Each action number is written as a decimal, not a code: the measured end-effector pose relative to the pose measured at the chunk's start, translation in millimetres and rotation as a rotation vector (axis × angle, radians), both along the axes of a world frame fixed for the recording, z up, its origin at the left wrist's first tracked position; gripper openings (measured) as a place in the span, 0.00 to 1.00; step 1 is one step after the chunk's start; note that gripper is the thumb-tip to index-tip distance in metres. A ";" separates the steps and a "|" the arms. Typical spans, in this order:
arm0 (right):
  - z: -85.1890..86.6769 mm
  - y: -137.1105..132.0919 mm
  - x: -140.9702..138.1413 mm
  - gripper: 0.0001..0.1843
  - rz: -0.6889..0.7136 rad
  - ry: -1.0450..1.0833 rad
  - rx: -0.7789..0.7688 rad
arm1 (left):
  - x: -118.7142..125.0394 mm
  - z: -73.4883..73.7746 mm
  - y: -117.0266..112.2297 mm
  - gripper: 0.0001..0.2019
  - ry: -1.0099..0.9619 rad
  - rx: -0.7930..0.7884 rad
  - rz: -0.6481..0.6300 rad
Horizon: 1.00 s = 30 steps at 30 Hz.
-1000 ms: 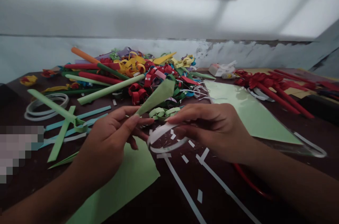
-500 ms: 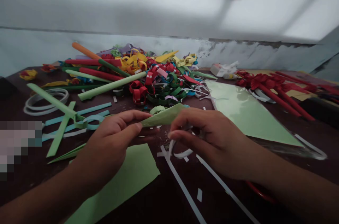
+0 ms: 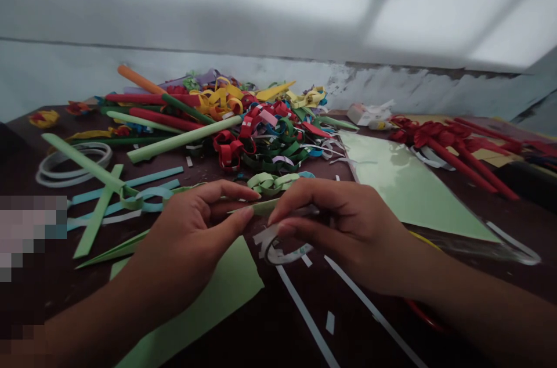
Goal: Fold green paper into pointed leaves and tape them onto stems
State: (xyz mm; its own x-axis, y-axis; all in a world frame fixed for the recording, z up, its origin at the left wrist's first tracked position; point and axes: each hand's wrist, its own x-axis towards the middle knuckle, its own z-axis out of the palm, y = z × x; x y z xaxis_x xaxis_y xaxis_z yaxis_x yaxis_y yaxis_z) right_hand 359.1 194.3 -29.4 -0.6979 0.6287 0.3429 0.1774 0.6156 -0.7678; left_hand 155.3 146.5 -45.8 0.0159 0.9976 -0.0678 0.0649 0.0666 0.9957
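Observation:
My left hand (image 3: 191,234) pinches the narrow end of a light green paper piece (image 3: 256,207) between thumb and forefinger. My right hand (image 3: 343,223) grips the same green piece from the right, its fingers closed over it. A curled white tape strip (image 3: 278,249) hangs under the right fingers, just above the dark table (image 3: 357,321). Both hands meet near the middle of the view, over a light green paper sheet (image 3: 209,298).
A heap of coloured paper curls and rolled paper sticks (image 3: 243,124) lies behind the hands. A large green sheet (image 3: 404,188) lies right, red paper flowers (image 3: 448,141) beyond it. White tape rings (image 3: 72,162) and green and blue strips (image 3: 108,194) lie left. White strips (image 3: 304,316) cross the near table.
The green piece has gone from pointing up and away to lying nearly flat between both hands. My right hand moved onto it, and the white loop curled smaller beneath.

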 end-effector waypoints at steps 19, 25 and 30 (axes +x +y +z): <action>-7.8 6.5 -14.2 0.14 -0.201 0.328 -0.670 | 5.1 -5.2 -5.8 0.13 -0.211 -0.006 0.027; -7.8 6.4 -16.9 0.17 -0.219 0.302 -0.738 | 12.1 -2.9 -8.5 0.13 -0.159 0.025 0.089; -9.2 6.7 -15.8 0.18 -0.258 0.245 -0.661 | 14.1 -0.9 -10.9 0.17 -0.118 0.003 0.105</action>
State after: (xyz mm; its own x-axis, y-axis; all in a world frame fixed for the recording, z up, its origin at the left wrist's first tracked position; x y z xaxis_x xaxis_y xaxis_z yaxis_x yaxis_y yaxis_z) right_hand 343.3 200.9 -38.6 -0.4532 0.8907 -0.0363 0.0304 -0.0252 -0.9992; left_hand 169.3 135.6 -46.7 -0.0806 0.9944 -0.0687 -0.0600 0.0639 0.9962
